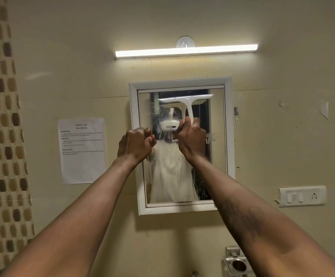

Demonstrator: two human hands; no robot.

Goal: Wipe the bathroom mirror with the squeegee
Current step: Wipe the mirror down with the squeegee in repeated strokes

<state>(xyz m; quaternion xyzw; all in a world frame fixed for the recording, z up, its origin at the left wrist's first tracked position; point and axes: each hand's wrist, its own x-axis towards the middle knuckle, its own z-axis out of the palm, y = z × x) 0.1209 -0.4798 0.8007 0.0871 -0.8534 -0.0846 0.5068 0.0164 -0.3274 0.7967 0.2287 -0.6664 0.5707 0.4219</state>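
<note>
Right hand (192,139) grips squeegee (186,104) against mirror (216,156) top.

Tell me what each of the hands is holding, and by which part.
The right hand grips the white squeegee by the lower end of its handle, blade up near the mirror's top. The left hand is curled closed, holding nothing visible.
</note>
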